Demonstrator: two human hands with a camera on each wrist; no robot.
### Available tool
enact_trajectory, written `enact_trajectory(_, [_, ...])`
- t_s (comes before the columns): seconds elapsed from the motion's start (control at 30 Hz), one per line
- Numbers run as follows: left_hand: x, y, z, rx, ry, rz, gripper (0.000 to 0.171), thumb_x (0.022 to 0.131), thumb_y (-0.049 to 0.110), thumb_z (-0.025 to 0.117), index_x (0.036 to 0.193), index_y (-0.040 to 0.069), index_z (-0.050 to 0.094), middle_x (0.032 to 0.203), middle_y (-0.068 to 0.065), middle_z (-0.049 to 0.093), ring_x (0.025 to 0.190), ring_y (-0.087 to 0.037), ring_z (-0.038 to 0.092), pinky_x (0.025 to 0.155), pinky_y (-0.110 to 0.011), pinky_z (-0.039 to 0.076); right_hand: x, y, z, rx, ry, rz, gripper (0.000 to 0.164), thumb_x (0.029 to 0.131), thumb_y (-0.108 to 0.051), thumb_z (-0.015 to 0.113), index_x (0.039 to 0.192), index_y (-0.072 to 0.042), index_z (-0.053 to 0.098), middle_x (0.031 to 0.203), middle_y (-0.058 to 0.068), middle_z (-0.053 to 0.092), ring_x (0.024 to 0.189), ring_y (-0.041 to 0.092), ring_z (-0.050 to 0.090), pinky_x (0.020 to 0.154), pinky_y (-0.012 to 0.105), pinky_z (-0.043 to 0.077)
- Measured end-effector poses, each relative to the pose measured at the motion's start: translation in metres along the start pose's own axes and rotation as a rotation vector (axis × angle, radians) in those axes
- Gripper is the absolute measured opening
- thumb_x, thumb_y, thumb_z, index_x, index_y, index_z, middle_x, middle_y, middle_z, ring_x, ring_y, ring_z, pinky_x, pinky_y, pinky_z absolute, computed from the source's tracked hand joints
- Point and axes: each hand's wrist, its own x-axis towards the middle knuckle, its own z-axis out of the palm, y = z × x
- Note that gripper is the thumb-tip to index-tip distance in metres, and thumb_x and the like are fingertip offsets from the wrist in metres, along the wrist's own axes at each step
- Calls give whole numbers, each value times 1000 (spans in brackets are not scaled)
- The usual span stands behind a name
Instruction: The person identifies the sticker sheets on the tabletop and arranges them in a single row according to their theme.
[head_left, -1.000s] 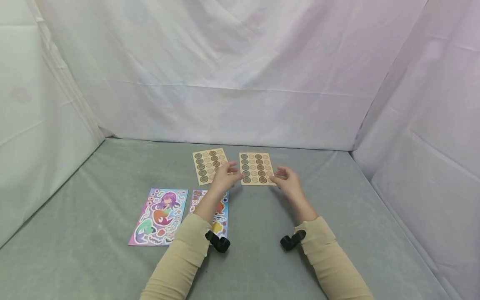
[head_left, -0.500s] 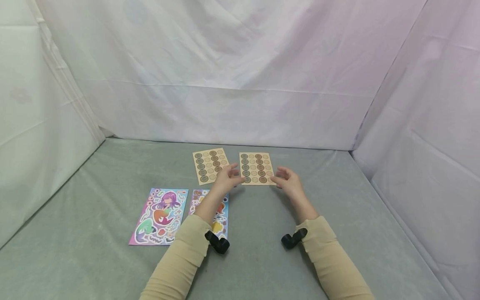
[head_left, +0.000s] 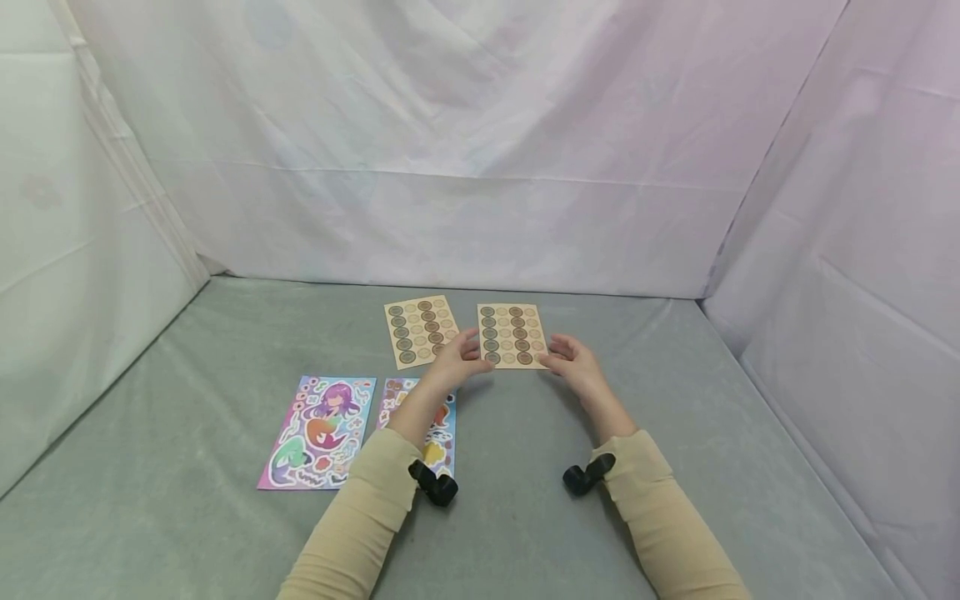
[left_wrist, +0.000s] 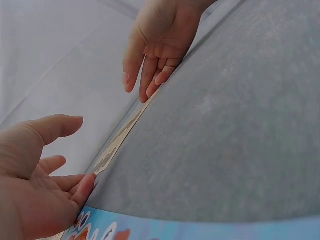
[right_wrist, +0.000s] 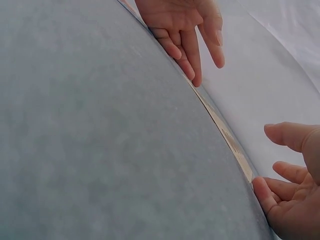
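A tan sheet of round stickers (head_left: 513,333) lies flat on the grey table, between my two hands. My left hand (head_left: 452,364) is at its left edge, and my right hand (head_left: 576,367) is at its right edge. In the left wrist view, the left thumb (left_wrist: 62,126) stands apart from the other fingers, whose tips are by the sheet's edge. The right wrist view has the right thumb (right_wrist: 287,134) raised in the same way, with fingertips at the sheet's corner. A second tan sticker sheet (head_left: 408,323), slightly turned, is partly hidden behind the left hand.
Nearer on the left lies a mermaid sticker sheet (head_left: 322,429). Another colourful sticker sheet (head_left: 442,446) beside it is partly covered by the left forearm. White cloth (head_left: 465,208) hangs behind the table and along both sides.
My left hand has shifted very slightly right and nearer along the edge of the sheet. The right hand and the sheets look almost the same.
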Motion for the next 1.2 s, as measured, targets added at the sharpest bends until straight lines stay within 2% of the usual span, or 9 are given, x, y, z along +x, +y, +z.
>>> enact_trajectory(0.67, [-4,2,1,-26,-40,-4,76,84,11,71,149,10,31,147,-17,38,131,-30,39,107,-45,32,0,-3,3,45,-23,25,58,92,-14,63,143,0,38,141,19,45,124,28,48,98,41,42])
enact_trajectory(1.2, [-3,1,-1,-172,-33,-49,73,87,14,70,149,14,32,146,-17,38,133,-31,37,110,-46,27,0,-2,4,69,-2,21,57,93,-16,63,142,0,40,137,18,48,122,28,48,96,40,43])
